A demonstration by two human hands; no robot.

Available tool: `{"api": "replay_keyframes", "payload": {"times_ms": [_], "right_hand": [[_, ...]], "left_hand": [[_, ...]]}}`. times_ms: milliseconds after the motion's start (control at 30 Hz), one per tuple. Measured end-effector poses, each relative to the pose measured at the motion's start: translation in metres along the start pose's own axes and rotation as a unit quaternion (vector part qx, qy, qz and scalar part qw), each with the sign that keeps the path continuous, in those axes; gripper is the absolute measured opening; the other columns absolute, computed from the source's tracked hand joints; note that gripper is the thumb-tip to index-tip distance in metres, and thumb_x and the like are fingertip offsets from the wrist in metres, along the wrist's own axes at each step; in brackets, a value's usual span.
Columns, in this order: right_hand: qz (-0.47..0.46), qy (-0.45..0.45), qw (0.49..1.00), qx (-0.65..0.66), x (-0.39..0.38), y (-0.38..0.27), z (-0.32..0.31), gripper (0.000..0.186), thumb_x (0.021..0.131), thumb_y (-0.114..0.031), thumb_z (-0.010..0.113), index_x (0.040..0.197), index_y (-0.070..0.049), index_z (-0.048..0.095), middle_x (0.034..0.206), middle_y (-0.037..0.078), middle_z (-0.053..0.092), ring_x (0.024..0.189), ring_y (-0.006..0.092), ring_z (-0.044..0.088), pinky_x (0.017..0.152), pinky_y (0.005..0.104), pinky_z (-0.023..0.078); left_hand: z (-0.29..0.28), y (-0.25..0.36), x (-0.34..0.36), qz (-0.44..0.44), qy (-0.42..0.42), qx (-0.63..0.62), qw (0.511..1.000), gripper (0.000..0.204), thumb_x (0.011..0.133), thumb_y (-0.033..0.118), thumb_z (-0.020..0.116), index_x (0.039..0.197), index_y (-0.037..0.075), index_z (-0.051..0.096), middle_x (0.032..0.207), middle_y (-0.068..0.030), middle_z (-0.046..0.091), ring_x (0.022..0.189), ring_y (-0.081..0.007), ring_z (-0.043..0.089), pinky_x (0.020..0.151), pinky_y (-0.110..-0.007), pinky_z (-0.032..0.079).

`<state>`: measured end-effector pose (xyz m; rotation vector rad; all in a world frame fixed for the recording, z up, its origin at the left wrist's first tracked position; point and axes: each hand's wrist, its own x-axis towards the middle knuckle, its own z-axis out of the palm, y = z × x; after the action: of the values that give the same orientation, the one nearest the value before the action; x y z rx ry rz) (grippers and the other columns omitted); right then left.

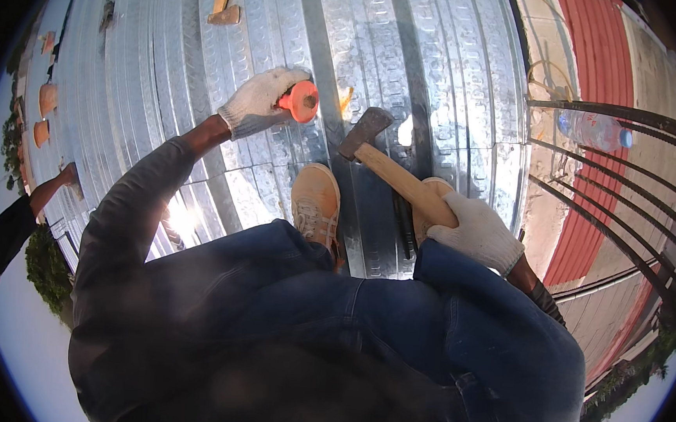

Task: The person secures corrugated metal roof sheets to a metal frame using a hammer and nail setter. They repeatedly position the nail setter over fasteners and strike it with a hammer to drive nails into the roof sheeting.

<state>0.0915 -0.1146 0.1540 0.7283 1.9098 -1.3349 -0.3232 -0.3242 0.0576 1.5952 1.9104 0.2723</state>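
My left hand [261,100], in a white knit glove, is closed around a chisel with a round orange hand guard [304,108]. The chisel's worn striking end points up toward me, and its lower tip is hidden. In my gloved right hand [479,235] is a hammer [403,183], gripped near the end of its pale wooden handle. Its dark steel head hangs above the ribbed metal decking [267,41], to the right of the chisel and apart from it. My two tan shoes [315,201] stand on the decking below.
Another hammer [225,13] with a yellowish handle lies at the far side. Bent steel bars [616,164] jut in from the right, beside a clear plastic bottle [590,130] and a red corrugated strip [597,41]. At the far left is another person's arm [49,191].
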Motion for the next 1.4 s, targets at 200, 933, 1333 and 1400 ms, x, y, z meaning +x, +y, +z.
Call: {"api": "replay_keyframes", "payload": {"times_ms": [200,933,1333,1400], "right_hand": [[0.005,0.266,0.957,0.115,-0.047,0.025,0.049,0.047,0.092,-0.016,0.084,0.133,0.000,0.069,0.105,0.025,0.079,0.099,0.0336,0.081,0.090,0.0415,0.060],[0.147,0.428,0.852,0.263,-0.123,-0.003,-0.067,0.037,0.099,-0.021,0.081,0.127,0.000,0.070,0.087,0.003,0.069,0.068,0.0091,0.067,0.062,0.0265,0.054],[0.213,0.361,0.874,0.245,-0.097,0.004,-0.083,0.038,0.098,-0.019,0.079,0.127,0.004,0.068,0.088,0.004,0.068,0.068,0.0089,0.066,0.062,0.0277,0.055],[0.208,0.360,0.878,0.235,-0.094,0.006,-0.086,0.040,0.099,-0.020,0.079,0.128,0.005,0.067,0.088,0.005,0.068,0.068,0.0085,0.065,0.062,0.0272,0.055]], "left_hand": [[0.020,0.006,0.007,-0.144,0.074,0.022,0.987,0.038,0.103,0.028,0.075,0.131,0.004,0.068,0.112,-0.0180,0.074,0.099,-0.0328,0.072,0.087,-0.046,0.056],[0.144,0.283,0.291,-0.067,0.250,-0.657,0.708,0.032,0.094,0.011,0.076,0.125,0.002,0.071,0.094,-0.0081,0.073,0.082,-0.0155,0.067,0.075,-0.036,0.056],[0.161,0.271,0.292,-0.006,0.243,-0.660,0.711,0.037,0.093,0.007,0.079,0.128,0.005,0.067,0.098,-0.0052,0.074,0.086,-0.0158,0.071,0.077,-0.033,0.059],[0.162,0.265,0.300,-0.005,0.224,-0.667,0.710,0.038,0.094,0.008,0.078,0.130,0.005,0.066,0.099,-0.0055,0.073,0.086,-0.0160,0.071,0.078,-0.033,0.059]]}}
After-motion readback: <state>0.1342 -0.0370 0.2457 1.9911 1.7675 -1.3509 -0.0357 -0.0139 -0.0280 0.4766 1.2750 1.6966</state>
